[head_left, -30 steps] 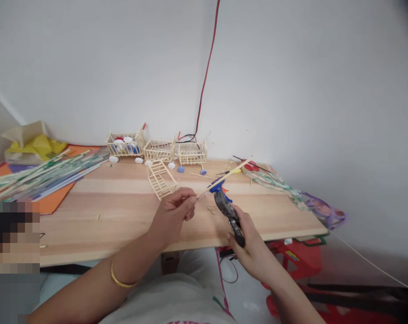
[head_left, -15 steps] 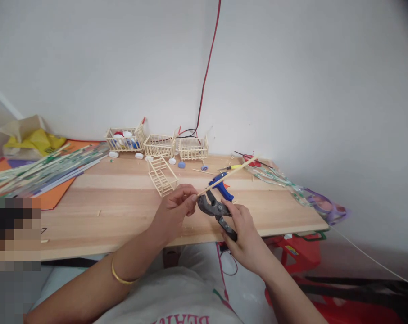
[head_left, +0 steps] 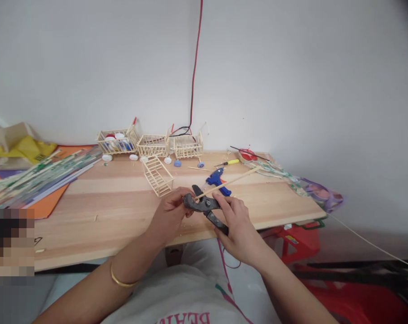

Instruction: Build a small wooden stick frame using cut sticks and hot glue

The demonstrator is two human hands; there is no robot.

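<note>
My right hand [head_left: 237, 222] is wrapped round the handles of a black hand cutter [head_left: 207, 204], which has a hooked lower jaw and a broad blade, standing apart. A thin wooden stick [head_left: 229, 183] runs between the jaws and slants up to the right. My left hand [head_left: 170, 213] is closed in a pinch at the stick's lower end, just left of the hooked jaw; the jaw hides part of the fingertips. Behind the cutter lies a blue glue gun [head_left: 218, 181]. A ladder-like stick frame [head_left: 157, 176] rests on the table beyond my left hand.
Small stick-built carts [head_left: 118, 141] on wheels line the wall. Bundled sticks [head_left: 55, 173] lie left on an orange sheet [head_left: 52, 202]. A yellow-handled screwdriver [head_left: 231, 162], a red dish [head_left: 247, 155] and plastic wrapping [head_left: 292, 177] are right. A pixelated patch covers the left edge.
The cutter has moved left, closer to my left hand, so the stick's lower end now sits between its jaws. The whole view has shifted slightly.
</note>
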